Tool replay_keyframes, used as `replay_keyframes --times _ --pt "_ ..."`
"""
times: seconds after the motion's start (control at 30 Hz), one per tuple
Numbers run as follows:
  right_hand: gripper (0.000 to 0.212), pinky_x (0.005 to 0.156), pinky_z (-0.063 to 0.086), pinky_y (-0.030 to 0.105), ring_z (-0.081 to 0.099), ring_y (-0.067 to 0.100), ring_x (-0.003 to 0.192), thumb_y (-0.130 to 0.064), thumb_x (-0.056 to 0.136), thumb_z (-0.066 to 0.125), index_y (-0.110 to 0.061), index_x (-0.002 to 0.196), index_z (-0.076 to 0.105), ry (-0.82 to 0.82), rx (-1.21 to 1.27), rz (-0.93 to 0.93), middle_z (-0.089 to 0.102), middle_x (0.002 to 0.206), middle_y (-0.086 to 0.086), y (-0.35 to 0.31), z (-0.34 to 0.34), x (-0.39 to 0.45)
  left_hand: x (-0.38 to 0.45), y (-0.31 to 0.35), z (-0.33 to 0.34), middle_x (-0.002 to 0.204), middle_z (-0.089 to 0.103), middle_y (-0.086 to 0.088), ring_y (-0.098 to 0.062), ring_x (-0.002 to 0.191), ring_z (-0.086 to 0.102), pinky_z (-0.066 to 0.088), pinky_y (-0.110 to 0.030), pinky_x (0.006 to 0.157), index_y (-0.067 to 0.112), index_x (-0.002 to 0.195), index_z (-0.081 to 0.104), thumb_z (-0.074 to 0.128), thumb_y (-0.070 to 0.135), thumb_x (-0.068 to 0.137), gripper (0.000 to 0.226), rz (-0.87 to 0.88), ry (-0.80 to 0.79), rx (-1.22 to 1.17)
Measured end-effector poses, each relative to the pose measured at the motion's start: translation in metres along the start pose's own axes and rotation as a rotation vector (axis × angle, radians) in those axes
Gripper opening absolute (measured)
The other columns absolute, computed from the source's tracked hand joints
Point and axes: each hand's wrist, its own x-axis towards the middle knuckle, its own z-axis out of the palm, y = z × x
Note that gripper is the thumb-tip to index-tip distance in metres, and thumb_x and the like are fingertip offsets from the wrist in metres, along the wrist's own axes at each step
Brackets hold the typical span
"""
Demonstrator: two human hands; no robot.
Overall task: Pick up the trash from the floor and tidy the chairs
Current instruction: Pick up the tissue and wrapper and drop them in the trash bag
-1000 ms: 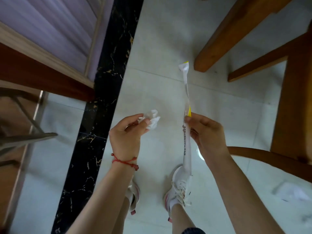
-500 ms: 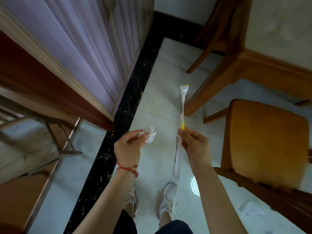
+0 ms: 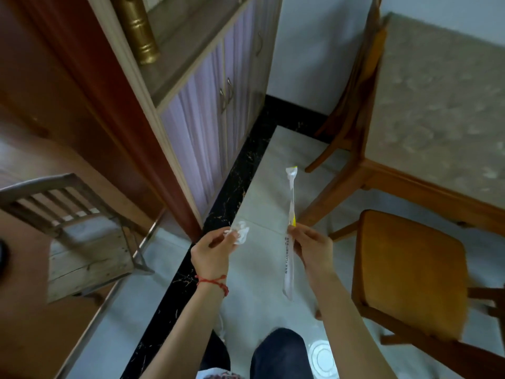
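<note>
Above the pale tiled floor [image 3: 262, 192], both hands are raised with trash in them. At the left hand [image 3: 211, 251], fingertips pinch a small crumpled white wrapper [image 3: 240, 231]; the right hand [image 3: 311, 246] grips a long thin plastic sleeve [image 3: 290, 214] with a yellow tip, held upright. One wooden chair [image 3: 407, 272] stands just to the right, beside the desk [image 3: 437, 110].

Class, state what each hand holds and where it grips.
Left hand pinches crumpled tissue at its edge; right hand grips long wrapper near its middle.
</note>
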Motion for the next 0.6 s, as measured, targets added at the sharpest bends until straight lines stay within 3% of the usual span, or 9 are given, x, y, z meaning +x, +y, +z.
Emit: replay_keyframes --times 0.1,0.27,0.37,0.5,0.6 --pt "0.005 0.075 0.055 0.029 0.061 0.022 0.07 -0.003 0.079 0.066 -0.004 0.082 0.071 0.005 -0.02 -0.005 0.064 0.072 0.009 -0.006 0.006 -0.006 -0.001 0.009 -0.015 0.074 0.068 -0.01 -0.03 0.08 0.066 0.053 -0.031 0.072 0.019 0.066 0.07 0.076 0.007 0.068 0.014 -0.021 0.023 -0.038" --pt "0.004 0.055 0.052 0.014 0.055 0.015 0.06 -0.006 0.081 0.066 -0.004 0.082 0.069 -0.035 -0.071 -0.038 0.06 0.064 0.005 -0.012 0.01 -0.011 -0.013 0.013 -0.032 0.075 0.068 -0.011 -0.028 0.078 0.066 0.054 -0.031 0.071 0.013 0.073 0.071 0.076 0.009 0.069 0.008 -0.023 0.089 -0.07" --pt "0.009 0.06 0.052 0.019 0.056 0.015 0.059 -0.008 0.081 0.066 -0.002 0.087 0.07 -0.086 -0.128 -0.043 0.061 0.064 0.005 -0.01 0.007 -0.009 -0.03 0.011 -0.035 0.079 0.069 -0.012 -0.026 0.079 0.066 0.055 -0.032 0.075 0.007 0.08 0.072 0.076 0.01 0.069 0.012 -0.008 0.143 -0.091" --pt "0.008 0.07 0.052 0.028 0.058 0.018 0.063 -0.01 0.079 0.067 -0.005 0.074 0.071 -0.197 -0.215 -0.058 0.062 0.063 0.007 -0.008 -0.007 -0.01 -0.063 0.008 -0.034 0.073 0.067 -0.001 -0.014 0.07 0.062 0.05 -0.009 0.057 0.005 0.084 0.071 0.073 0.01 0.072 0.013 0.048 0.268 -0.103" --pt "0.014 0.073 0.053 0.031 0.057 0.019 0.065 -0.01 0.079 0.067 -0.015 0.066 0.068 -0.29 -0.261 -0.077 0.062 0.065 0.008 -0.006 -0.019 -0.013 -0.084 -0.004 -0.034 0.075 0.066 -0.001 -0.013 0.07 0.063 0.052 -0.008 0.056 0.004 0.087 0.07 0.073 0.009 0.073 0.015 0.045 0.353 -0.143"
